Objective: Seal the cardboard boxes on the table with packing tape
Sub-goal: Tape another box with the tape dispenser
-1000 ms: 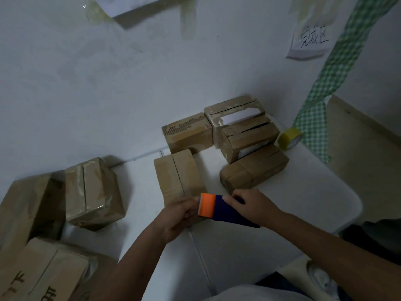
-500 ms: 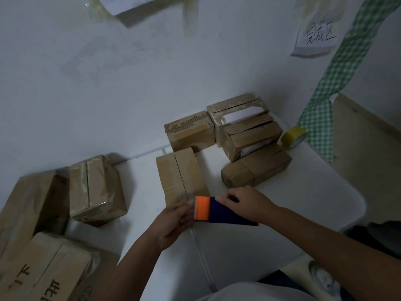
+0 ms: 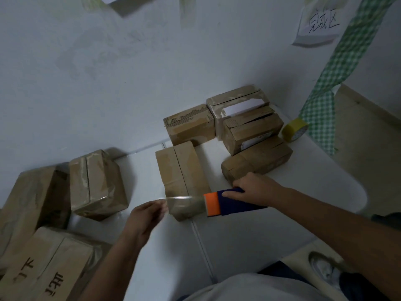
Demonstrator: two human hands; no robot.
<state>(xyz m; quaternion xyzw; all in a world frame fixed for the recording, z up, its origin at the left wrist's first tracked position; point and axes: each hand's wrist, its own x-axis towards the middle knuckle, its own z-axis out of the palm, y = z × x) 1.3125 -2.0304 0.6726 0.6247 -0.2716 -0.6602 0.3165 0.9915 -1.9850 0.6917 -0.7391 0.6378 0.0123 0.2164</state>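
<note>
While the right hand (image 3: 251, 190) grips the blue body of the tape dispenser (image 3: 230, 203), fingers curled over its top, the left hand (image 3: 145, 218) pinches the free end of a clear strip of tape (image 3: 184, 203) drawn out leftward from the dispenser's orange end. That hand is blurred, so the exact finger positions cannot be read, but thumb and fingertips close on the tape's edge.

From the head camera, the only view, the strip stretches left to right, just over the near end of the middle box (image 3: 182, 177). This box lies on the white table (image 3: 282, 213) with its long axis running near to far, and its open seam follows that same line. So the tape now lies across the seam rather than along it. My judgement is that the coming move turns on this: either the strip is pressed down over the near end, or it must be turned to run far along the seam.

Both hands sit at the box's near end, left hand to its left, right hand to its right, about equally close.

Farther right, four more boxes (image 3: 249, 131) cluster against the wall, with a yellow tape roll (image 3: 294, 132) beside them. Larger taped boxes (image 3: 95, 183) sit at the left.
</note>
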